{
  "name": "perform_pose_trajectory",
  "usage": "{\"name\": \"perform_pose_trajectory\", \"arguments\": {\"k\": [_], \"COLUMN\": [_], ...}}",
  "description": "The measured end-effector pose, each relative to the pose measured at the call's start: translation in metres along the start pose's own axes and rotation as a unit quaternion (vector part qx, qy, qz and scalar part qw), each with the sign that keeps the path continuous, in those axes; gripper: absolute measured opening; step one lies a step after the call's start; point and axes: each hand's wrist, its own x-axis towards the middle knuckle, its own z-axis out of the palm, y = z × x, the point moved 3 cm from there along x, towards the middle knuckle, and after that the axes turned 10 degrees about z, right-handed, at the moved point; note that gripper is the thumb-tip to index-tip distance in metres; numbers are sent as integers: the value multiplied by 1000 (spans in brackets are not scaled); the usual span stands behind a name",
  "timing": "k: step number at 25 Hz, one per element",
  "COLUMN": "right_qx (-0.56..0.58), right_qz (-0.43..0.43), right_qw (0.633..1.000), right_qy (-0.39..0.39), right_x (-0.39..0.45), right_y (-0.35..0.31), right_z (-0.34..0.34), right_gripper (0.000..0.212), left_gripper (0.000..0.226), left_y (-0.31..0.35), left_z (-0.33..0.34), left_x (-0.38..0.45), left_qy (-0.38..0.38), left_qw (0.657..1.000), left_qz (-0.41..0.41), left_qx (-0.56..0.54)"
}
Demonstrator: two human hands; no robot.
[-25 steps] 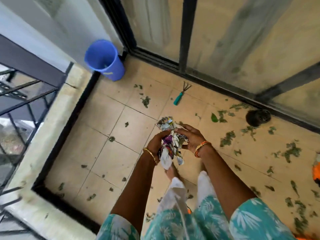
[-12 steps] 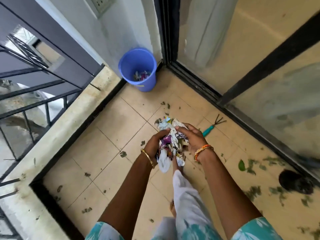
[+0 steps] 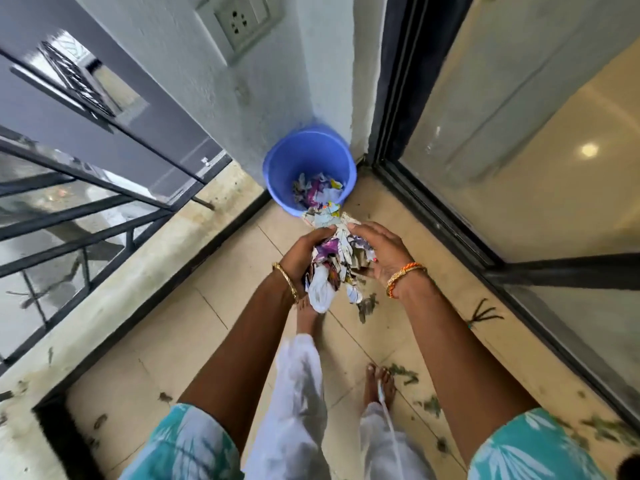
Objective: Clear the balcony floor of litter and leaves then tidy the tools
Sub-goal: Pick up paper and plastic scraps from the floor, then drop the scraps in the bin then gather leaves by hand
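A bundle of crumpled paper and wrapper litter is clasped between my left hand and my right hand, fingers curled round it from both sides. A white scrap hangs below the bundle. The top of the bundle nearly reaches the near rim of a blue bucket standing in the floor corner, with more torn litter lying inside it. Green leaf bits lie scattered on the beige tiles. A small hand rake lies by the sliding door, its prongs showing past my right forearm.
A white wall with a socket plate rises behind the bucket. A black railing and a concrete kerb border the left. The glass sliding door track runs along the right. My bare feet stand on the tiles below the hands.
I have walked toward the corner; the bucket has come much closer and now sits just beyond the litter bundle. The rake has slid from ahead to my right side. Both hands keep their hold.
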Motion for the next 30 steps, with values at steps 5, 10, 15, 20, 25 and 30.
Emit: {"name": "perform_pose_trajectory", "arguments": {"k": [5,10,15,20,25,30], "right_qx": [14,33,65,48,34,61], "right_qz": [23,22,33,44,39,39], "right_qw": [998,994,989,992,993,990], "right_qy": [56,99,125,106,107,124], "right_x": [102,179,218,221,208,176], "right_y": [-49,-80,-87,-83,-86,-63], "right_z": [25,48,53,47,41,19], "right_gripper": [5,8,21,40,32,16], "left_gripper": [33,24,61,32,51,21], "left_y": [52,90,99,110,111,111], "left_z": [-36,-69,-129,-124,-114,-107], "left_x": [105,183,235,215,213,199], "left_qy": [1,51,172,245,300,307], "left_qw": [999,997,978,961,934,893], "left_qz": [-5,4,19,-10,16,77], "left_qx": [45,56,116,131,195,320]}}
